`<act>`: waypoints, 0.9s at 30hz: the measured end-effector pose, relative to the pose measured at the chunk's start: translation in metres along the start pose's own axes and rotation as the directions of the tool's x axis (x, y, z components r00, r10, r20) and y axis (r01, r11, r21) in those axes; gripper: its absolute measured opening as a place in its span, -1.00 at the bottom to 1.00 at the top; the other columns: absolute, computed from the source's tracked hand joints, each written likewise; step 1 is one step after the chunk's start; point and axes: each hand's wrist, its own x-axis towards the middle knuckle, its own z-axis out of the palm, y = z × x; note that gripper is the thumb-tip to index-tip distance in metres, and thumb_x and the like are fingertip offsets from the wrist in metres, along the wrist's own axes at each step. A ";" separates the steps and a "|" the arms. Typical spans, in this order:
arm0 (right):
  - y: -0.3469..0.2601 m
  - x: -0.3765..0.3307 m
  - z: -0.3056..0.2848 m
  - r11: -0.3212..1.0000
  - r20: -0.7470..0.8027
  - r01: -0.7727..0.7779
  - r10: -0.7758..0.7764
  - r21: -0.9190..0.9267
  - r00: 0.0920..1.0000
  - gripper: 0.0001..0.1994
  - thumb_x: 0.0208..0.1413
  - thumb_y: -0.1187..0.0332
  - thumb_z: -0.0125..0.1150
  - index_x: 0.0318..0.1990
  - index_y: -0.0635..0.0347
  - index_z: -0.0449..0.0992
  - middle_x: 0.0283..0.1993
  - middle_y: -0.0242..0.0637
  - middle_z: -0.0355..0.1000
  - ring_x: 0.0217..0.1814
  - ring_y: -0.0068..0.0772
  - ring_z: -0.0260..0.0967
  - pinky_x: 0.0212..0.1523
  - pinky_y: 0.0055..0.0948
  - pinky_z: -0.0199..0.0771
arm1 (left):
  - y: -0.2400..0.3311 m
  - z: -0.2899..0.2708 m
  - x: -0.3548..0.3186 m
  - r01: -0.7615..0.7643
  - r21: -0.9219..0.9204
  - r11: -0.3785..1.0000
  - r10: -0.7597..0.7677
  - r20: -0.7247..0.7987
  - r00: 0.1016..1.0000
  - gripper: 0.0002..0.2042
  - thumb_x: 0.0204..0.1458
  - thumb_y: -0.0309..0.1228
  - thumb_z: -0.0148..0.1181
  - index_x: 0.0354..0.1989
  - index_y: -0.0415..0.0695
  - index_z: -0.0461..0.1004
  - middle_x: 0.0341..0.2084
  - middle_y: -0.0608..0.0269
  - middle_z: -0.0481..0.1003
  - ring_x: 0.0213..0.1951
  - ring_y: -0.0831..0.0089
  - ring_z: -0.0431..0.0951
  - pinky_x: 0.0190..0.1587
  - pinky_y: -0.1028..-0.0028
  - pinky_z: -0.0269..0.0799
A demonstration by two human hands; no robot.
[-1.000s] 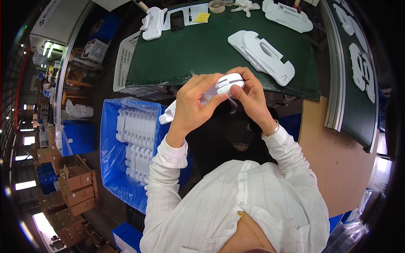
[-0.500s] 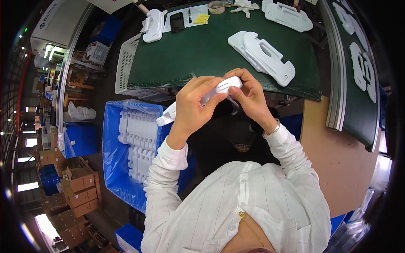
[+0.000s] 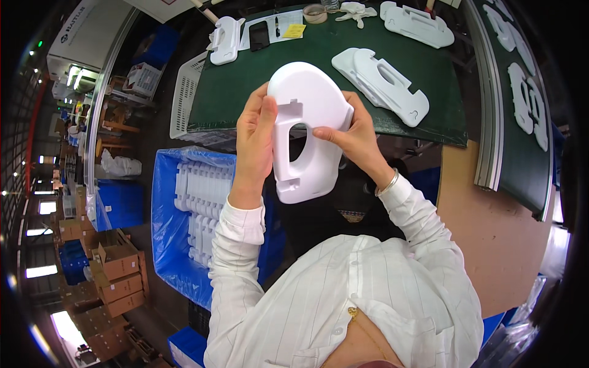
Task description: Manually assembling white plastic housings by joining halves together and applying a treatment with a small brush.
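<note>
Between my hands I hold up a white moulded plastic part (image 3: 314,92), its broad face toward me. It has a rounded top, an oval opening in the middle and small notches along its left side. My left hand (image 3: 256,132) grips the left edge, thumb lying along the front. My right hand (image 3: 356,135) holds the right edge, its thumb at the rim of the oval opening. Behind it on the green table (image 3: 245,92) lie stacked white plastic parts (image 3: 383,86) of similar shape. Fingers behind the part are hidden.
To the left stands a blue lined bin (image 3: 162,214) with rows of white parts. A white basket (image 3: 184,95) sits by the table's left end. On the table are a phone (image 3: 259,35), a tape roll (image 3: 315,13) and more white parts (image 3: 419,26). A conveyor (image 3: 521,122) runs at right.
The white plastic part has turned from edge-on to broad face toward me and now stands upright. My left hand has shifted to its left edge; my right hand now holds its right edge.
</note>
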 end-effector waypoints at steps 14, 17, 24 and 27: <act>-0.029 0.002 0.007 0.978 -0.106 -0.122 0.105 -0.172 0.989 -0.50 0.08 -0.11 0.20 -0.26 0.23 0.35 -0.35 -0.35 0.41 -0.32 -0.61 0.38 -0.29 -0.61 0.42 | -0.013 -0.017 -0.048 0.213 -0.049 0.976 -0.201 0.188 0.961 -0.82 0.08 -0.49 0.08 -0.17 -0.24 0.28 -0.58 0.28 0.37 -0.70 0.51 0.42 -0.65 0.55 0.35; -0.017 0.013 -0.010 0.983 -0.052 -0.181 0.180 -0.007 0.982 -0.41 0.22 -0.22 -0.16 -0.25 0.26 0.36 -0.31 -0.34 0.41 -0.24 -0.60 0.36 -0.17 -0.62 0.38 | -0.014 -0.011 -0.050 0.153 -0.011 0.988 -0.148 0.197 0.969 -0.82 0.09 -0.49 0.06 -0.17 -0.24 0.28 -0.59 0.27 0.37 -0.71 0.52 0.41 -0.67 0.55 0.33; -0.005 0.017 -0.012 0.981 -0.370 0.166 -0.119 0.097 0.921 -0.63 0.32 0.09 -0.10 -0.19 0.28 0.41 -0.19 -0.28 0.42 -0.15 -0.56 0.36 -0.02 -0.57 0.33 | -0.012 -0.006 -0.055 0.212 -0.244 0.946 -0.181 0.142 0.973 -0.78 0.16 -0.36 0.07 -0.18 -0.25 0.27 -0.60 0.23 0.36 -0.72 0.50 0.39 -0.66 0.54 0.32; -0.004 0.010 -0.022 0.976 -0.344 0.119 -0.050 0.182 0.938 -0.78 0.30 0.25 -0.01 -0.25 0.24 0.40 -0.47 -0.43 0.31 -0.40 -0.67 0.22 -0.07 -0.58 0.32 | -0.008 0.000 -0.054 0.225 -0.349 0.910 -0.195 0.120 0.973 -0.66 0.19 -0.16 0.04 -0.22 -0.24 0.26 -0.59 0.21 0.36 -0.69 0.49 0.40 -0.62 0.52 0.35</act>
